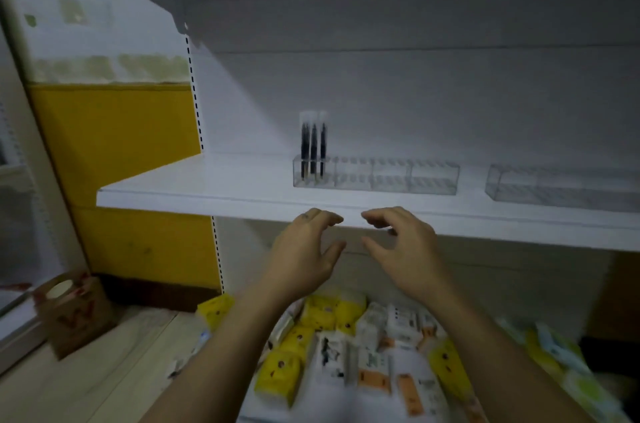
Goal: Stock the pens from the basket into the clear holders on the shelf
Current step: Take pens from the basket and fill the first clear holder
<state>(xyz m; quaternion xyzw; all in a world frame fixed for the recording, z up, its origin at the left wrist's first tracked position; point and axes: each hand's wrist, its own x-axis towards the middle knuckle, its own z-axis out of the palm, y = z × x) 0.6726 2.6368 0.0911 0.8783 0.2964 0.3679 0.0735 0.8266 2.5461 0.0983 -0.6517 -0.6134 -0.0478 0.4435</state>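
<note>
Nearest, under the two bare forearms, lies a heap of yellow and white packets [349, 350], blurred; what holds them cannot be made out. To the left a brown paper bag [76, 311] stands on the pale floor [114, 370].

Above the heap both hands are raised side by side in front of the shelf's front edge, a small gap between them. The left hand [304, 249] has its fingers loosely curled and its thumb spread, and it holds nothing. The right hand [401, 242] mirrors it, fingers bent toward the left hand, thumb apart, also holding nothing. Neither touches the other.

Beyond them the white shelf [207, 187] carries a long clear holder [398, 176], divided into compartments and set back from the edge. A few dark pens [313, 145] with clear tops stand upright in its leftmost compartment; the other compartments show no pens. Well apart to the right, a second clear holder [561, 187] rests on the same shelf, partly cut off by the frame.

Farthest left, behind the shelf's slotted upright, is a yellow panel [114, 131].
</note>
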